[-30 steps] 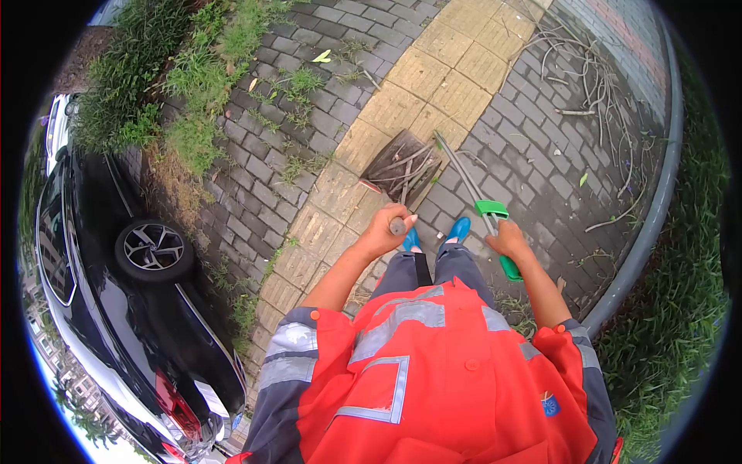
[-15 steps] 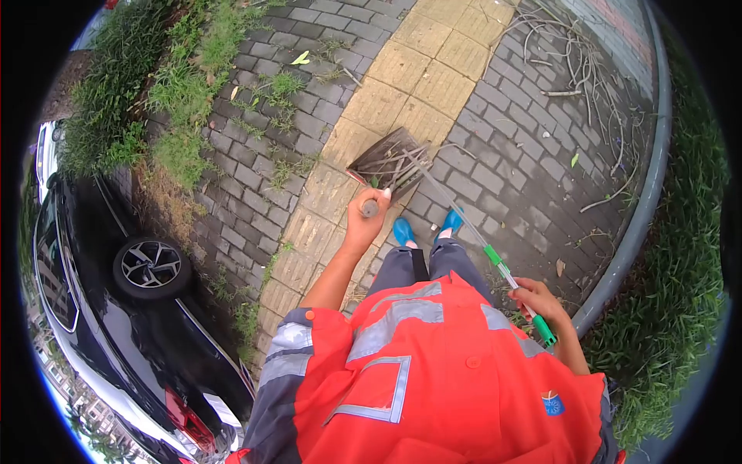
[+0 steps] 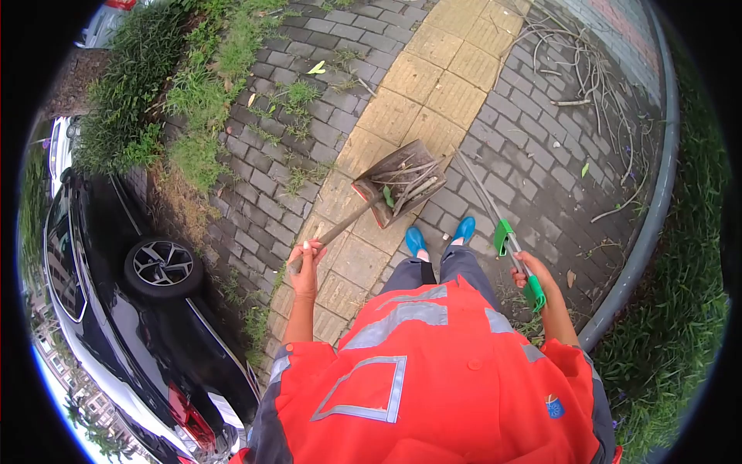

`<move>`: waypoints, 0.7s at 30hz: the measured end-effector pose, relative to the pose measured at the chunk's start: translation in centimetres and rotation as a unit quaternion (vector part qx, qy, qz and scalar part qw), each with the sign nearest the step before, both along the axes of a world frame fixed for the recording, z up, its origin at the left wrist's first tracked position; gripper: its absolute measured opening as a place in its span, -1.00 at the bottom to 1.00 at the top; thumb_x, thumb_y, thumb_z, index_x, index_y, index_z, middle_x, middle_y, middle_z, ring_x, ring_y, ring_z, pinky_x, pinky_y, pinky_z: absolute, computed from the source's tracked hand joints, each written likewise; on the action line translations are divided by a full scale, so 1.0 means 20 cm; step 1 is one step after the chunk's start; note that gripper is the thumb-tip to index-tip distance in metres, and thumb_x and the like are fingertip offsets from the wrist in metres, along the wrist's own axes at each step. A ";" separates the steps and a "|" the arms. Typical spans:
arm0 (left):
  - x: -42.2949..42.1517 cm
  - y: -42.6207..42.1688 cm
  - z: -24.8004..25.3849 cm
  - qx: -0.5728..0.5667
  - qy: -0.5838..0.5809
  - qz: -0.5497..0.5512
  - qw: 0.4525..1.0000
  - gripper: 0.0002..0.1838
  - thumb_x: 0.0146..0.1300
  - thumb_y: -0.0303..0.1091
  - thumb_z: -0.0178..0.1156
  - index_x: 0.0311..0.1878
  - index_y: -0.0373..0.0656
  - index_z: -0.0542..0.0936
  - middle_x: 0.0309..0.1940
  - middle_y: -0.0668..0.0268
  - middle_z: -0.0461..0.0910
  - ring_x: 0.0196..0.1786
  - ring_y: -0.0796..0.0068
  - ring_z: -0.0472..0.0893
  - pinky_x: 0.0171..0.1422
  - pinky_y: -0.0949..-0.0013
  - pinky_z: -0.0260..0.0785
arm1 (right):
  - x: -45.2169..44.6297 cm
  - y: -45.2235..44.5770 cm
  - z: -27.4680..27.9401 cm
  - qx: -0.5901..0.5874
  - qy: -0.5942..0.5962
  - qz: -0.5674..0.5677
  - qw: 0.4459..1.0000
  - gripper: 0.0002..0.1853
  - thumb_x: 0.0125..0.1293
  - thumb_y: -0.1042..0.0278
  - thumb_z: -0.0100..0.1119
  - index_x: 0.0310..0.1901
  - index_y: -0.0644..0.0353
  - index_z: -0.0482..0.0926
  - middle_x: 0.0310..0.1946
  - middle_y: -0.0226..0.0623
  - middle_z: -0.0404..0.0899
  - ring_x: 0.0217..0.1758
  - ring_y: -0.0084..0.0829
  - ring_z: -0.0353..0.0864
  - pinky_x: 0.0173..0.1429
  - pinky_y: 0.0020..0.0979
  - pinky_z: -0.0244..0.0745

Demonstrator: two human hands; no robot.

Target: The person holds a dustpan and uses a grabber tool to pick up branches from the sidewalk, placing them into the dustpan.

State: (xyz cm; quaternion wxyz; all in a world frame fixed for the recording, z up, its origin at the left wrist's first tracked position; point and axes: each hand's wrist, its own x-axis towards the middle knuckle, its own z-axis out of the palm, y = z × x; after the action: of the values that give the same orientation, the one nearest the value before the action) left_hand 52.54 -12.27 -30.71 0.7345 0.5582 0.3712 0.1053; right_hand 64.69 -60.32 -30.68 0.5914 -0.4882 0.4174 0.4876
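Note:
My left hand (image 3: 307,267) is closed around the end of a long wooden handle (image 3: 340,226). That handle leads to a metal dustpan (image 3: 379,172) low over the yellow paving by my feet. Several cut sticks (image 3: 415,188) and a green leaf (image 3: 388,196) lie in the pan. In my right hand (image 3: 533,272) is the green grip of a litter picker (image 3: 485,193). Its thin metal shaft slants forward, and its tip is near the dustpan's right side, with nothing visible in it.
Loose branches (image 3: 595,85) lie on grey bricks at the upper right, beside a curved grey pipe-like edge (image 3: 666,166) with grass beyond. A black car (image 3: 116,294) stands at the left, near shrubs (image 3: 127,116). My blue shoes (image 3: 416,240) are just below the dustpan.
My left hand has moved left and back toward me, so the dustpan's handle now slants and its sticks show more fully. The litter picker's tip has swung away from the pan's contents.

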 end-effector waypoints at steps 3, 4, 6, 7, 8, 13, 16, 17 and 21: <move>0.14 -0.03 0.01 -0.050 -0.084 0.075 0.992 -0.74 0.25 -0.32 0.07 -0.53 -0.19 0.35 -0.38 0.26 0.43 -0.07 0.41 0.43 0.07 0.09 0.40 | 0.05 0.05 0.05 -0.033 -0.036 0.125 0.991 -0.67 0.03 0.14 0.13 -0.26 0.18 0.36 -0.59 -0.32 0.34 -0.72 -0.63 0.21 -0.70 -0.59 0.15; 0.22 -0.04 0.02 -0.060 -0.097 0.085 0.990 -0.75 0.24 -0.35 0.08 -0.53 -0.17 0.34 -0.41 0.29 0.40 -0.11 0.44 0.42 0.08 0.05 0.39 | 0.05 0.04 0.03 -0.032 -0.040 0.142 0.988 -0.69 0.03 0.15 0.14 -0.29 0.20 0.39 -0.60 -0.33 0.34 -0.70 -0.61 0.24 -0.69 -0.56 0.16; 0.35 -0.06 0.03 -0.070 -0.119 0.106 0.985 -0.76 0.23 -0.38 0.09 -0.54 -0.16 0.33 -0.44 0.31 0.38 -0.16 0.48 0.41 0.08 0.02 0.38 | 0.09 0.08 0.10 -0.050 -0.046 0.181 0.981 -0.68 0.03 0.15 0.14 -0.29 0.20 0.40 -0.60 -0.35 0.34 -0.69 -0.60 0.26 -0.68 -0.55 0.16; 0.40 -0.06 0.04 -0.076 -0.132 0.114 0.982 -0.76 0.22 -0.39 0.10 -0.54 -0.15 0.33 -0.43 0.31 0.38 -0.20 0.49 0.40 0.08 0.02 0.38 | 0.12 0.11 0.15 -0.066 -0.049 0.206 0.975 -0.68 0.03 0.14 0.14 -0.28 0.20 0.41 -0.61 -0.37 0.33 -0.69 -0.59 0.27 -0.67 -0.54 0.17; 0.43 -0.05 0.06 -0.083 -0.145 0.118 0.979 -0.76 0.21 -0.40 0.11 -0.54 -0.14 0.32 -0.43 0.32 0.38 -0.25 0.51 0.40 0.08 0.02 0.39 | 0.14 0.14 0.20 -0.066 -0.055 0.212 0.974 -0.68 0.03 0.14 0.14 -0.28 0.20 0.41 -0.61 -0.37 0.33 -0.69 -0.59 0.27 -0.67 -0.54 0.17; 0.39 0.12 0.11 -0.071 -0.163 0.189 0.966 -0.77 0.21 -0.40 0.11 -0.53 -0.14 0.33 -0.44 0.32 0.37 -0.29 0.53 0.41 0.10 -0.02 0.38 | 0.24 0.31 0.52 -0.146 -0.128 0.293 0.936 -0.56 0.01 0.13 0.13 -0.11 0.25 0.43 -0.63 -0.41 0.32 -0.68 -0.59 0.29 -0.62 -0.52 0.20; 0.43 0.19 0.14 -0.051 -0.180 0.193 0.963 -0.76 0.22 -0.38 0.10 -0.54 -0.14 0.32 -0.46 0.33 0.36 -0.26 0.56 0.41 0.12 -0.04 0.36 | 0.41 0.34 0.44 -0.152 -0.185 0.355 0.904 -0.40 -0.04 0.11 0.14 0.03 0.30 0.38 -0.57 -0.34 0.40 -0.62 -0.51 0.37 -0.53 -0.48 0.27; 0.45 0.21 0.14 -0.050 -0.179 0.199 0.962 -0.76 0.22 -0.38 0.10 -0.54 -0.14 0.32 -0.46 0.33 0.36 -0.26 0.56 0.41 0.12 -0.04 0.36 | 0.48 0.36 0.39 -0.154 -0.225 0.401 0.875 -0.35 -0.07 0.09 0.14 0.06 0.32 0.37 -0.52 -0.27 0.47 -0.56 -0.44 0.45 -0.46 -0.44 0.35; 0.60 0.26 0.11 -0.034 -0.171 0.207 0.963 -0.76 0.23 -0.38 0.09 -0.54 -0.14 0.32 -0.48 0.35 0.35 -0.24 0.57 0.40 0.14 -0.04 0.33 | 0.90 0.62 0.18 -0.220 -0.336 0.550 0.732 -0.25 -0.12 0.00 0.13 0.08 0.39 0.35 -0.25 0.09 0.52 -0.20 -0.14 0.55 -0.09 -0.32 0.41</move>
State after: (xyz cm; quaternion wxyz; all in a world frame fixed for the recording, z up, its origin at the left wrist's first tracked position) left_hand 64.53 -7.13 -28.45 0.7677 0.4176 0.3511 0.3361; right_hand 82.76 -47.96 -27.04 0.1980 -0.8811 -0.0544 0.4261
